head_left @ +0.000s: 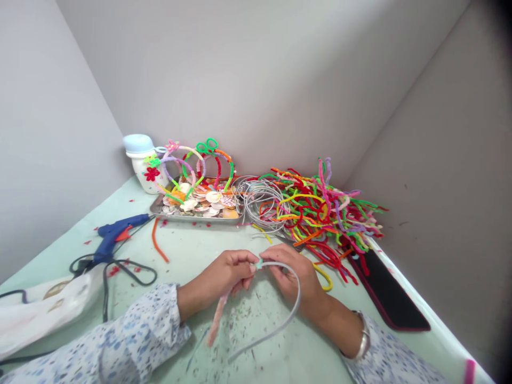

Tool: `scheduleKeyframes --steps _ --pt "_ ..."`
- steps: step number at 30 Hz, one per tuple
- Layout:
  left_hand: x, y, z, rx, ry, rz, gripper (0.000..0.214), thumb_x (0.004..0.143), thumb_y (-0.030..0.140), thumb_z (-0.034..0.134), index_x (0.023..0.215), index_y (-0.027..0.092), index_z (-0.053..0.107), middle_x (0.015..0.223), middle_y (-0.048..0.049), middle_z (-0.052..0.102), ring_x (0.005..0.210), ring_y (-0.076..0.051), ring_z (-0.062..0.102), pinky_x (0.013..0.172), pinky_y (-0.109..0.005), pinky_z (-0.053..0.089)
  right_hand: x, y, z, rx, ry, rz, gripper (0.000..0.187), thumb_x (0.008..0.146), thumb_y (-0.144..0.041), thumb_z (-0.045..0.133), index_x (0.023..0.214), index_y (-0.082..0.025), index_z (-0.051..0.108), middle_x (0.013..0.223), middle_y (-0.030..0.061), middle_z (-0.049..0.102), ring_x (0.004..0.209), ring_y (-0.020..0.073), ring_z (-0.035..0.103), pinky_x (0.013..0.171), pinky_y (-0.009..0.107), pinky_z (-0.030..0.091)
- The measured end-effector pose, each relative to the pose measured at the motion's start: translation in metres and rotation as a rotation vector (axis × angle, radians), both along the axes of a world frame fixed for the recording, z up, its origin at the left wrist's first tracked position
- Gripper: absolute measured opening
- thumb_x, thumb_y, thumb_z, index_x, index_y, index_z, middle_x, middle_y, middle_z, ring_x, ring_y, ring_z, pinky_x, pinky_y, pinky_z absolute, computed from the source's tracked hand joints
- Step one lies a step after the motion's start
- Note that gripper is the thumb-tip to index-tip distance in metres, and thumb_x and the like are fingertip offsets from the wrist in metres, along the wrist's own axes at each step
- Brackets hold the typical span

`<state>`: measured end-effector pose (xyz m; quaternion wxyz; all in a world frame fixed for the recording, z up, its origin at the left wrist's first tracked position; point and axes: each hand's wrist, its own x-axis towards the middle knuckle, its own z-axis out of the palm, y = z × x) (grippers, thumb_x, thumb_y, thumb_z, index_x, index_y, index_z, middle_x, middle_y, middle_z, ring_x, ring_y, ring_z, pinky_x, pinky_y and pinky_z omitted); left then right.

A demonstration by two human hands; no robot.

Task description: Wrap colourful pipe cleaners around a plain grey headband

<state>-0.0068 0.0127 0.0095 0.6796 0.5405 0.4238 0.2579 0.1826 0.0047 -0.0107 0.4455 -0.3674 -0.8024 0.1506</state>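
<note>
Both hands meet above the near middle of the table around a curved grey headband (295,298), whose bare end sweeps down and left. My left hand (230,272) is closed, pinching the band beside a short mint-green fuzzy wrap (258,264). A pale pink fuzzy section (216,322) hangs below that hand. My right hand (294,274) curls with thumb and fingertips closed on the band at the mint wrap's other side. Its fingertips partly hide the grip, and I cannot tell whether they also pinch a loose strand.
A metal tray (196,218) of shells with decorated headbands stands behind, beside a white jar (144,168). Coiled wire (266,205) and a heap of pipe cleaners (320,208) lie right. A blue glue gun (116,234) with its cord lies left; a black flat case (388,293) lies right.
</note>
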Motion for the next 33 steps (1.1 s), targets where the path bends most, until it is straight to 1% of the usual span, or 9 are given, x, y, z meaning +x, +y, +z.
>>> scheduleKeyframes --steps 2,5,8,12,14,17,20,25,33 --pt "0.0004 0.0004 -0.0007 0.007 -0.016 0.032 0.020 0.077 0.030 0.057 0.090 0.015 0.059 0.050 0.0051 0.050 0.036 -0.005 0.035 0.036 -0.017 0.023 -0.0009 -0.0007 0.0002 -0.036 0.026 -0.049 0.031 0.081 -0.006 0.050 0.105 -0.023 0.059 0.094 0.0052 0.064 0.087 0.0181 0.061 0.076 0.031 0.050" --pt "0.0013 0.0001 -0.0012 0.027 -0.050 0.080 0.019 0.076 0.029 0.056 0.089 0.016 0.058 0.052 0.0052 0.051 0.036 -0.005 0.037 0.037 -0.017 0.025 -0.0028 -0.0027 0.0013 -0.114 0.081 -0.119 0.024 0.081 -0.011 0.051 0.102 -0.022 0.056 0.090 0.0049 0.063 0.082 0.0182 0.061 0.071 0.030 0.051" --pt "0.0020 -0.0008 -0.0027 0.069 -0.039 0.093 0.019 0.077 0.030 0.056 0.089 0.016 0.057 0.052 0.0052 0.052 0.036 -0.005 0.037 0.036 -0.017 0.025 -0.0044 -0.0045 0.0031 -0.159 0.087 -0.077 0.018 0.082 -0.017 0.055 0.099 -0.020 0.056 0.087 0.0049 0.061 0.075 0.0168 0.060 0.064 0.028 0.050" --pt "0.0022 -0.0017 -0.0066 0.114 -0.008 0.074 0.018 0.078 0.031 0.055 0.088 0.016 0.058 0.054 0.0046 0.053 0.036 -0.005 0.039 0.036 -0.017 0.026 -0.0055 -0.0048 0.0059 -0.156 0.069 -0.059 0.007 0.086 -0.020 0.053 0.089 -0.019 0.059 0.080 0.0036 0.059 0.072 0.0161 0.057 0.064 0.028 0.046" --pt "0.0024 -0.0016 -0.0078 0.105 -0.022 0.083 0.018 0.079 0.030 0.054 0.088 0.016 0.058 0.055 0.0042 0.053 0.037 -0.006 0.041 0.037 -0.017 0.027 -0.0059 -0.0048 0.0070 -0.150 0.064 -0.079 0.009 0.087 -0.019 0.051 0.086 -0.020 0.060 0.077 0.0026 0.059 0.071 0.0157 0.056 0.064 0.028 0.044" --pt "0.0031 -0.0013 -0.0068 0.095 -0.045 0.111 0.017 0.078 0.028 0.055 0.089 0.015 0.057 0.060 0.0025 0.056 0.040 -0.006 0.045 0.040 -0.018 0.031 -0.0064 -0.0058 0.0077 -0.160 0.057 -0.091 0.010 0.087 -0.018 0.051 0.088 -0.019 0.060 0.078 0.0023 0.059 0.072 0.0155 0.055 0.064 0.027 0.043" --pt "0.0038 -0.0014 -0.0042 0.127 -0.045 0.130 0.016 0.078 0.026 0.056 0.087 0.014 0.058 0.062 0.0013 0.057 0.045 -0.007 0.047 0.044 -0.019 0.033 -0.0068 -0.0071 0.0078 -0.181 0.055 -0.088 0.010 0.087 -0.018 0.050 0.088 -0.019 0.060 0.079 0.0023 0.059 0.072 0.0154 0.055 0.064 0.027 0.043" --pt "0.0044 -0.0013 -0.0029 0.170 -0.003 0.156 0.014 0.076 0.027 0.058 0.081 0.013 0.060 0.051 0.0047 0.048 0.045 -0.008 0.043 0.046 -0.019 0.033 -0.0075 -0.0077 0.0079 -0.187 0.051 -0.085 0.010 0.087 -0.017 0.050 0.087 -0.019 0.060 0.078 0.0017 0.058 0.072 0.0149 0.055 0.065 0.026 0.041" --pt "0.0045 -0.0029 -0.0029 0.203 -0.004 0.181 0.012 0.075 0.025 0.059 0.078 0.014 0.059 0.055 0.0048 0.048 0.048 -0.007 0.041 0.048 -0.019 0.033 -0.0088 -0.0102 0.0087 -0.234 0.045 -0.084 0.010 0.088 -0.020 0.050 0.085 -0.018 0.059 0.077 0.0013 0.057 0.072 0.0147 0.054 0.066 0.026 0.040"
